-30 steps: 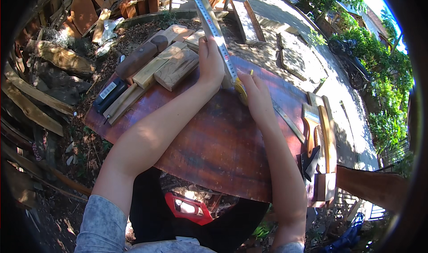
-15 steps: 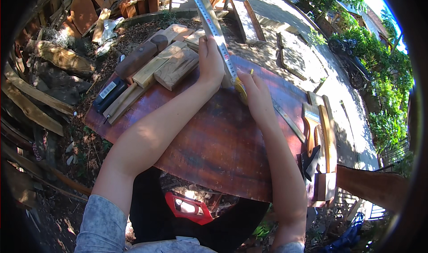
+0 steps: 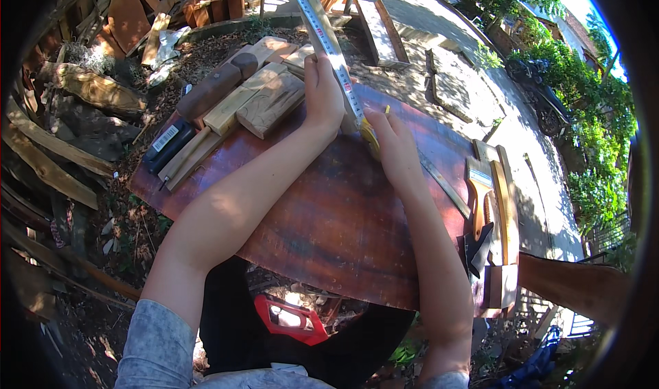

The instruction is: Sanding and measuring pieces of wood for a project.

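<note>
My left hand [image 3: 323, 95] is closed round a narrow piece of wood [image 3: 350, 126], raised above the far part of the reddish-brown board [image 3: 322, 231]. A tape measure's pulled-out blade [image 3: 331, 48] lies along this wood, slanting up and away to the left. My right hand [image 3: 392, 142] grips the yellow tape measure case [image 3: 368, 139] at the wood's near end. A small yellow tip [image 3: 387, 108] sticks up beside my right fingers; its kind is not clear. Most of the case is hidden by my right hand.
Wooden blocks [image 3: 271, 104] and a black object with a label [image 3: 168, 140] lie on the board's left. A metal ruler [image 3: 445, 183], paintbrush [image 3: 478, 200] and wood strips [image 3: 508, 217] are at right. Below the board's near edge sits a red-framed object [image 3: 302, 331].
</note>
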The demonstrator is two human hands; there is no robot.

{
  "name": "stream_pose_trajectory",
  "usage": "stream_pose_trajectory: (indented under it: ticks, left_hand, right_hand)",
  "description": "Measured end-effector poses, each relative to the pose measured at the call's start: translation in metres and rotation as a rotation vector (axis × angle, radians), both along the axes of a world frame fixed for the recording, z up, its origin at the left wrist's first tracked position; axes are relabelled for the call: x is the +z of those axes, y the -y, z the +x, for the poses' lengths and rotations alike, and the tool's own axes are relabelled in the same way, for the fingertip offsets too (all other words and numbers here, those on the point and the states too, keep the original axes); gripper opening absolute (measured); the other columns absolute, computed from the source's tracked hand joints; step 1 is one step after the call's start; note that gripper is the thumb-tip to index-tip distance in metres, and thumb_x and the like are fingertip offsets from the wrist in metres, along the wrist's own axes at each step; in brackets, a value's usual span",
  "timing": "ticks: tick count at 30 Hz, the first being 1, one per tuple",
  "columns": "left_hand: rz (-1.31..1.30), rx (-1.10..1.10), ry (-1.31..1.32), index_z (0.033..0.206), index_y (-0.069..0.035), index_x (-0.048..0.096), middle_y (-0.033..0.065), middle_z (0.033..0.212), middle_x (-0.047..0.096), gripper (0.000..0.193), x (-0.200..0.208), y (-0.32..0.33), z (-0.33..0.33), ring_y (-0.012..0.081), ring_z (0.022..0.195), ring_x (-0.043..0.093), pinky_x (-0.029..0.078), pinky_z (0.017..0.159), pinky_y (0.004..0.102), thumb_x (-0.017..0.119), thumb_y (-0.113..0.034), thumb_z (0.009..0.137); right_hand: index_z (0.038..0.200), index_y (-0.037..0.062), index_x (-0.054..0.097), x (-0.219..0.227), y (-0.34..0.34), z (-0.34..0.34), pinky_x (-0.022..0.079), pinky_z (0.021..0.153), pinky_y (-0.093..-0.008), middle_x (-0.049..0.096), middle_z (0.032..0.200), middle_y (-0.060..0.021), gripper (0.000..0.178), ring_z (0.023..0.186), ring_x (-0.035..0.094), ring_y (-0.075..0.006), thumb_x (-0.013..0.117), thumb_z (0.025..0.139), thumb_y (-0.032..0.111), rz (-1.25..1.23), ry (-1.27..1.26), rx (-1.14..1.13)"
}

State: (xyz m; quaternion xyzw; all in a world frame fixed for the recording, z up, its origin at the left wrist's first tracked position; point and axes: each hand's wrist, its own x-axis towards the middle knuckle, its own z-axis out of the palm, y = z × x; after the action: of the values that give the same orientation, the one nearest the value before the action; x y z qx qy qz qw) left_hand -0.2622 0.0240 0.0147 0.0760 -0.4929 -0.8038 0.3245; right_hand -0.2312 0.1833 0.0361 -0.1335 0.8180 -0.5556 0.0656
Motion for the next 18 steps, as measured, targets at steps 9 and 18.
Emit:
stream_pose_trajectory:
  ticks: [9, 18]
  left_hand:
    - [0.002, -0.004, 0.01, 0.125, -0.007, 0.048, 0.0125, 0.111, 0.068, 0.038, 0.0018, -0.0001, 0.0023, 0.0199, 0.093, 0.072, 0.059, 0.087, 0.0375, 0.036, -0.043, 0.122]
    - [0.005, -0.006, 0.0, 0.124, -0.007, 0.048, 0.0127, 0.11, 0.068, 0.038, 0.0016, 0.0007, 0.0016, 0.0201, 0.093, 0.072, 0.058, 0.086, 0.0375, 0.036, -0.043, 0.122]
  right_hand:
    - [0.114, -0.0068, 0.073, -0.0005, 0.0001, -0.0003, 0.054, 0.087, -0.0356, 0.075, 0.103, -0.0176, 0.063, 0.096, 0.07, -0.0223, 0.069, 0.1, 0.055, 0.009, -0.039, 0.004]
    - [0.116, -0.0069, 0.074, -0.0034, -0.0017, -0.0031, 0.054, 0.086, -0.0363, 0.076, 0.101, -0.0172, 0.064, 0.092, 0.071, -0.0228, 0.068, 0.101, 0.055, 0.033, -0.073, 0.026]
